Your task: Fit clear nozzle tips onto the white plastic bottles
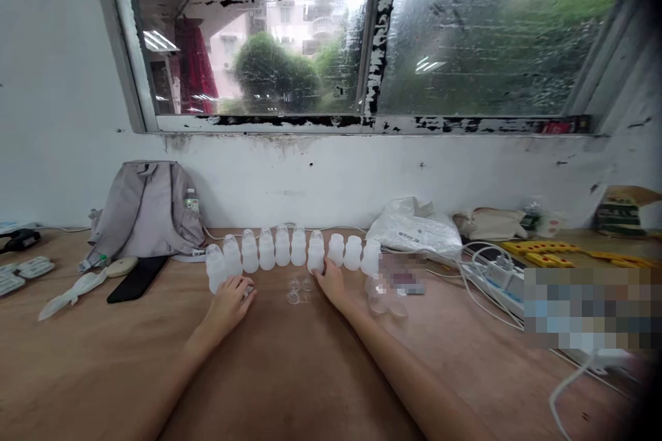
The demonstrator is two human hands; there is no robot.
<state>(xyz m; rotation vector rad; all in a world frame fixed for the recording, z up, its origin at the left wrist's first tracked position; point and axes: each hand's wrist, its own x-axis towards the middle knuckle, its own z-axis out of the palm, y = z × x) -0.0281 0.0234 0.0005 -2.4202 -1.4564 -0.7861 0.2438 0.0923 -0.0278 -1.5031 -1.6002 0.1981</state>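
Several white translucent baby bottles (266, 251) stand upright in a curved row, the left ones topped with clear domed caps. At the right end, three bottles (353, 253) have no dome. My right hand (331, 280) has its thumb and fingers closed at the base of a capped bottle (316, 248). Beside the leftmost bottle (214, 267), my left hand (232, 302) is curled, and a small pale thing by its fingertips is too unclear to name. Between my hands lie small clear rings (294, 297). Clear domed caps (377, 303) lie right of my right forearm.
A grey backpack (149, 213), a black phone (137, 280) and a white plastic strip (77, 291) are on the left. Behind the bottles at right lies a white plastic bag (414, 229). White cables and a power strip (496, 282) run along the right, near yellow pieces (543, 248).
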